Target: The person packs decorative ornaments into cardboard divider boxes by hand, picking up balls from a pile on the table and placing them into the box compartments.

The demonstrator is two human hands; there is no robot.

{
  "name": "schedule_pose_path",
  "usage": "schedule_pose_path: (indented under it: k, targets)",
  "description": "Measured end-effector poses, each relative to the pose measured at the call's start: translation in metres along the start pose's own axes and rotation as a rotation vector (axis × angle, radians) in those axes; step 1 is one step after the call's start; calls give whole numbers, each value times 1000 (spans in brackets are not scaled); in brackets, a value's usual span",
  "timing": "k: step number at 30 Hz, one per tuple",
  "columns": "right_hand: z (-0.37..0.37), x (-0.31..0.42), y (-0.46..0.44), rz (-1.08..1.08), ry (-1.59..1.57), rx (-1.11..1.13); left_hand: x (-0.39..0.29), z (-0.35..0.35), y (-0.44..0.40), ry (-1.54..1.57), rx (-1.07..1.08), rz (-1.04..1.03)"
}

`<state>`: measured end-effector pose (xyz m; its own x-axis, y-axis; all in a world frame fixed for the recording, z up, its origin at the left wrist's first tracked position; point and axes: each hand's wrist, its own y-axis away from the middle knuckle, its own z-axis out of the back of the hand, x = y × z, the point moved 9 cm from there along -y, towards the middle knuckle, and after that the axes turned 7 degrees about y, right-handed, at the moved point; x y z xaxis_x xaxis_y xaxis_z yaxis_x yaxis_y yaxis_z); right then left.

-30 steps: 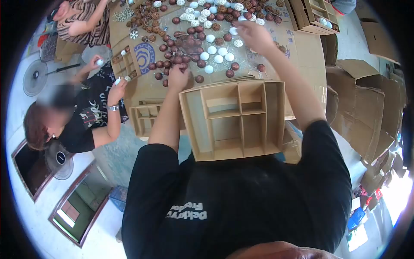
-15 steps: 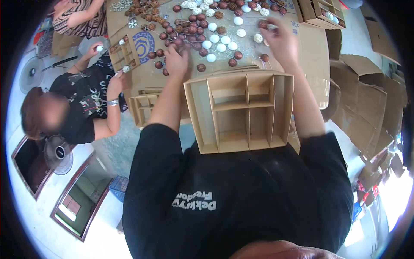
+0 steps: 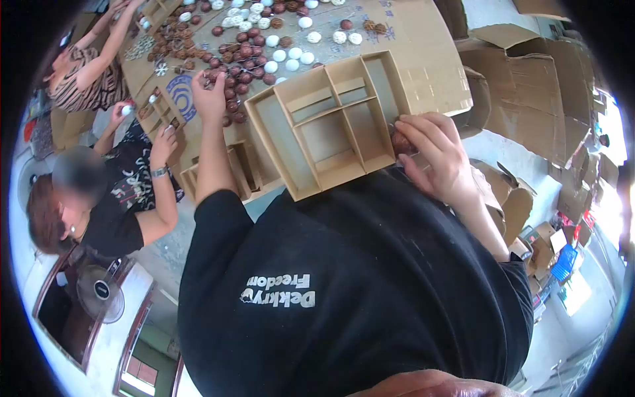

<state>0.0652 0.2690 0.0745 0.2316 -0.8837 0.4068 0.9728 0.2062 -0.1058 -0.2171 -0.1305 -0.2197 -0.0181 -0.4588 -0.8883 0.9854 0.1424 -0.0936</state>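
Observation:
A cardboard box with several compartments is tilted against the front of my body, its compartments bare. My right hand is beside the box's right wall, its fingers curled round a dark brown ball. My left hand reaches over the table to the left of the box, at the edge of a heap of brown balls. Its fingers are pinched on a small brown ball, partly hidden by them. White balls lie to the right of the heap.
A cardboard-covered table carries the balls, twig-like balls and a silver snowflake. Two co-workers are on the left; the nearer one's hand holds a white ball. Another divided box stands under my left forearm. Large cartons are at right.
My right hand has come back from the table to the box's right side with a brown ball. My left hand has lifted slightly from the heap. The view and box have turned.

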Motion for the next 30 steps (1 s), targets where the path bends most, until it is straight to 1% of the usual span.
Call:
schedule_pose_path:
  k: [1, 3, 5, 7, 9, 10, 11, 12, 13, 15, 16, 17, 19, 20, 21, 23, 24, 25, 27, 28, 29, 30]
  targets:
    - [-2, 1, 2, 5, -14, -7, -24, 15, 14, -14, -5, -6]
    - [-14, 1, 6, 75, 2, 2, -101, 33, 48, 372, 181, 136]
    - [-21, -4, 6, 114, -22, -6, -170, 54, 71, 432, 411, -4]
    - [-23, -7, 4, 146, 27, 1, -257, 71, 106, 257, 633, -71]
    - [-26, -4, 3, 185, 11, 3, -320, 78, 131, 176, 763, -226]
    - [-27, -5, 2, 161, 1, 4, -340, 81, 130, 167, 750, -224]
    - [-29, -4, 2, 137, -7, 5, -359, 76, 140, -50, 843, -345]
    - [-29, -3, 1, 138, -5, 3, -368, 67, 152, -269, 931, -465]
    - [-29, -3, 0, 147, 1, -4, -369, 61, 155, -271, 920, -472]
    - [-28, -4, 0, 130, -12, -15, -364, 55, 146, -347, 707, -422]
    - [-28, -5, 1, 130, -5, -15, -371, 49, 146, -363, 669, -496]
    - [-28, -6, 0, 124, -14, -22, -370, 45, 142, -357, 668, -504]
    - [-28, -7, 0, 109, -14, -35, -374, 32, 148, -498, 716, -690]
    - [-28, -8, -2, 99, -46, -52, -373, 26, 147, -545, 745, -679]
    - [-29, -10, -4, 88, -80, -69, -372, 22, 146, -540, 754, -685]
    - [-32, -14, -7, 75, -92, -84, -379, 13, 152, -493, 810, -843]
    - [-33, -17, -9, 62, -91, -84, -380, 9, 153, -485, 880, -829]
    - [-34, -18, -8, 52, -90, -84, -380, 7, 151, -482, 889, -831]
    - [-36, -23, -13, 51, -98, -85, -369, -4, 150, -535, 1035, -849]
    - [-35, -24, -16, 59, -104, -87, -367, -8, 146, -586, 996, -923]
    - [-34, -26, -20, 61, -106, -87, -365, -13, 143, -589, 995, -921]
    - [-34, -28, -24, 69, -123, -74, -370, -14, 138, -555, 919, -946]
